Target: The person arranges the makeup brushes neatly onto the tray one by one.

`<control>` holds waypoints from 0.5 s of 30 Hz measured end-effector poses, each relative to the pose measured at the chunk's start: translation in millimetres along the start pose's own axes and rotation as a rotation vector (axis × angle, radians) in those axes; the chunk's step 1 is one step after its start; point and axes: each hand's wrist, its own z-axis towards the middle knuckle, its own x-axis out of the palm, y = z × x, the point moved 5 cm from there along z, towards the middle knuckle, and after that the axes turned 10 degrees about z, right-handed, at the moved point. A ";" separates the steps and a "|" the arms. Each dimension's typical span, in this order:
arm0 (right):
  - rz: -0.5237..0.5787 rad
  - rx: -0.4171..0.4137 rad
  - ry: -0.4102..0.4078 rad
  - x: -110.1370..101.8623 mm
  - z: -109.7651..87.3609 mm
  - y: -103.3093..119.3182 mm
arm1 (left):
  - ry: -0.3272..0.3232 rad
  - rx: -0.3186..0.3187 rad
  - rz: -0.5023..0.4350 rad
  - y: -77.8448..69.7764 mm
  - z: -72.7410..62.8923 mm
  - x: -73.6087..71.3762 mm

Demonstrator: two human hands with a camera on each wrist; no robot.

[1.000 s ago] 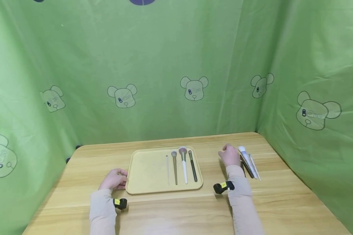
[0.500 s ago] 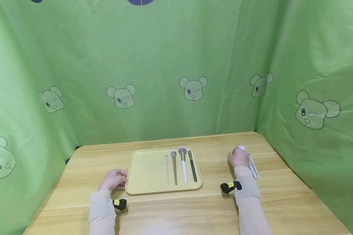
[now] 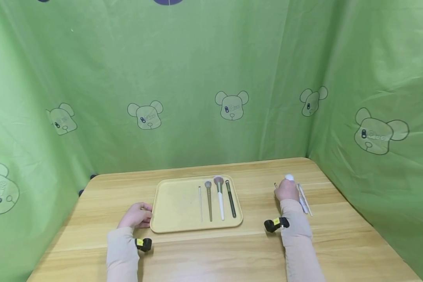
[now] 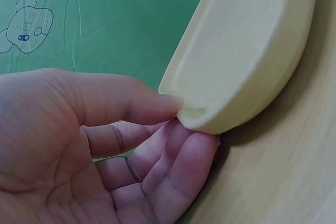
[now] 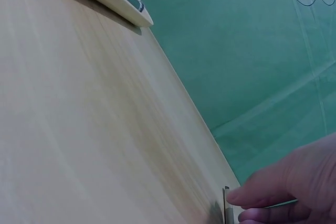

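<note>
My left hand (image 3: pixel 136 216) pinches the left rim of a yellow tray (image 3: pixel 176 228), thumb on top and fingers below in the left wrist view. On the tray lie several makeup brushes, among them a thin brush (image 3: pixel 200 203), a tan-handled brush (image 3: pixel 209 199), a white-handled fluffy brush (image 3: pixel 221 199) and a black-handled brush (image 3: pixel 231 199). My right hand (image 3: pixel 286 190) is over loose brushes right of the tray. It pinches a slim makeup brush (image 5: pixel 227 203) with a dark tip, mostly hidden by the fingers. A white-headed brush (image 3: pixel 289 177) and a slender white brush (image 3: pixel 304 199) lie beside that hand.
The wooden table (image 3: pixel 211 258) has a strip between the tray and the right-hand brushes. Green curtains (image 3: pixel 183 137) with bear prints hang behind and at both sides. Each sleeve carries a black wrist camera (image 3: pixel 277 224).
My right hand has moved right, over the loose brushes, and taken hold of a slim one whose dark tip pokes out at its left. My left hand stays on the tray rim.
</note>
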 end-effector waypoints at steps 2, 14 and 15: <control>-0.002 0.008 0.004 1.8 1.4 -0.8 | -0.001 0.002 -0.002 -0.8 0.4 -0.3; -0.006 0.015 0.007 9.4 6.1 -8.8 | -0.001 -0.008 -0.012 -1.0 0.1 -0.4; -0.003 0.015 0.008 9.4 5.9 -9.0 | -0.001 -0.008 -0.013 -1.0 0.0 -0.4</control>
